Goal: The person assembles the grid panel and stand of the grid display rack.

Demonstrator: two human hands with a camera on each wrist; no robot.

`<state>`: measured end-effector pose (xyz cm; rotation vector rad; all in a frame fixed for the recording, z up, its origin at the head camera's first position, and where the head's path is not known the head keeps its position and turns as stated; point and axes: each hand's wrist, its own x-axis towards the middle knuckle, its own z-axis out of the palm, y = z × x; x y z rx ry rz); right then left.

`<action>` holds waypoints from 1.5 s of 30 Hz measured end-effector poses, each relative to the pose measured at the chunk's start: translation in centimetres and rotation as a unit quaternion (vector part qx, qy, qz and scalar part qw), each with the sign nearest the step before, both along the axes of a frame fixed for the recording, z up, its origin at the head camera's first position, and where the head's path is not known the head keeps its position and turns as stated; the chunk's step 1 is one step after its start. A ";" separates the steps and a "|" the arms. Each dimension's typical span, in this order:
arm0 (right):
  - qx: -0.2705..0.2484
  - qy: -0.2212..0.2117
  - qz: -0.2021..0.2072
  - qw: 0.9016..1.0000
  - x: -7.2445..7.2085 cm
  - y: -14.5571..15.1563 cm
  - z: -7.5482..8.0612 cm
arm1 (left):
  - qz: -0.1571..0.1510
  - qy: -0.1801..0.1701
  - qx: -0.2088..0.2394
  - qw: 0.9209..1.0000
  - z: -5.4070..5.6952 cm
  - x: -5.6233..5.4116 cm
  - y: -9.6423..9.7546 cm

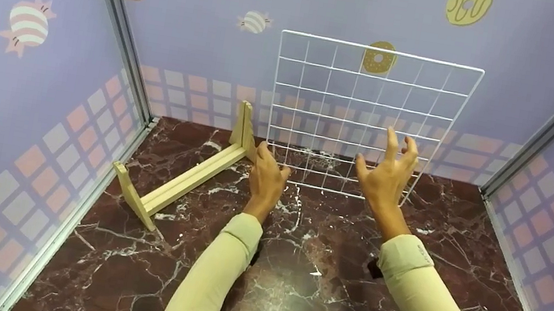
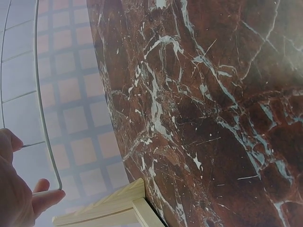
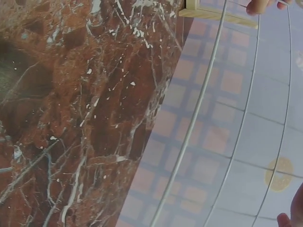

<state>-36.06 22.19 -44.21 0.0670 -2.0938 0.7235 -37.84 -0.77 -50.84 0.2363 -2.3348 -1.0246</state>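
A white wire grid panel [image 1: 351, 99] stands upright in front of the back wall, leaning slightly. My left hand [image 1: 267, 176] grips it at the lower left corner; in the left wrist view, the fingers of that hand [image 2: 16, 177] wrap the corner wire [image 2: 49, 151]. Before the panel's lower right part is my right hand [image 1: 388, 180], fingers spread and loosely bent, holding nothing. Left of the panel, a pale wooden stand [image 1: 195, 177] with two upright end pieces and a long crossbar rests on the marbled surface, its far end close to my left hand.
Dark red marbled surface [image 1: 289, 291] spreads beneath both arms. Purple printed walls [image 1: 190, 36] close in the back and both sides, with grey metal posts [image 1: 125, 26] at the corners. A small black object [image 1: 374, 268] shows beside the right sleeve.
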 end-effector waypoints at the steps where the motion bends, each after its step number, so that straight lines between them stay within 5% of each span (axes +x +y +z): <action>1: 0.004 -0.006 -0.001 1.000 0.0 -0.1 0.1 | 0.001 0.001 -0.002 1.000 -0.1 0.0 0.0; 21: -0.015 -0.080 0.004 0.997 -0.2 -1.4 1.0 | -0.012 0.004 -0.010 1.000 -0.3 1.0 1.0; 30: -0.032 -0.085 -0.016 0.996 -0.4 -1.3 1.3 | -0.017 0.019 -0.006 1.000 -0.6 1.3 0.9; 45: -0.031 -0.074 -0.020 0.997 -0.5 -0.8 1.7 | -0.059 -0.017 -0.031 0.998 -0.7 1.4 -0.3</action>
